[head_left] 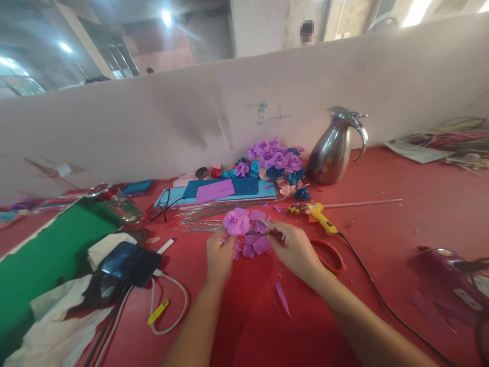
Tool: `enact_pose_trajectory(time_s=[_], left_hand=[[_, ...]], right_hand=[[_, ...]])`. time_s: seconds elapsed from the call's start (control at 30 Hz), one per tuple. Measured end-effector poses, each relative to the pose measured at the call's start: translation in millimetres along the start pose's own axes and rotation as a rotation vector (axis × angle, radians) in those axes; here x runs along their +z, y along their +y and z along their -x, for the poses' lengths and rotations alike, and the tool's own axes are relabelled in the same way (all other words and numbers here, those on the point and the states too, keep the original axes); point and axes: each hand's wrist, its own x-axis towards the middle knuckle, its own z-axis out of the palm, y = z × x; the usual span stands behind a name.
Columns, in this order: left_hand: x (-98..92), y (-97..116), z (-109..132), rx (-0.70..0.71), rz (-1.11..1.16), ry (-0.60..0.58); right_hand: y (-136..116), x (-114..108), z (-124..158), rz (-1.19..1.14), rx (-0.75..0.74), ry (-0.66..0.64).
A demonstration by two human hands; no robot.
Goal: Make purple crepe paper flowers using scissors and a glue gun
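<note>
My left hand (220,253) is closed on a purple paper flower (236,222), pinched from below with its open petals facing up. To its right, my right hand (292,245) is closed around slim grey metal tweezers (264,221); their tip points left toward the flower, and the fingers hide most of them. Loose purple paper petals (249,247) lie on the red table between and behind the hands. A narrow purple paper scrap (282,299) rests nearer to me. Beside my right wrist lies a red-handled pair of scissors (336,257), partly covered by the arm.
A yellow glue gun (323,218) trails a black cable to the right. Behind are finished paper flowers (275,159), a steel jug (331,148), coloured paper sheets (215,190), wires (204,226) and glasses (165,206). Left are a phone-like black device (131,263) and a glass jar (124,206).
</note>
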Motion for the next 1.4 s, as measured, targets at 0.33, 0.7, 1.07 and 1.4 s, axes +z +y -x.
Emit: enact_pose_trajectory(time_s=[0.33,0.7,1.07,1.4], left_hand=[[4.3,21.2,-1.9,-0.082,0.213,-0.047],[4.3,20.5,-1.3,-0.146,0.311,-0.052],[-1.0,13.7,-0.1,-0.132,0.214,-0.046],[7.1,21.4,-0.5,-0.268,0.475,-0.046]], right_hand=[[-1.3,1.8,3.2,0.767,-0.165,-0.193],[4.2,4.1,-1.3,0.445,-0.03,-0.044],[-20.8,-14.6,19.1,0.709,0.032,-0.666],[-17.4,-5.6,11.8,0.443,-0.009,-0.349]])
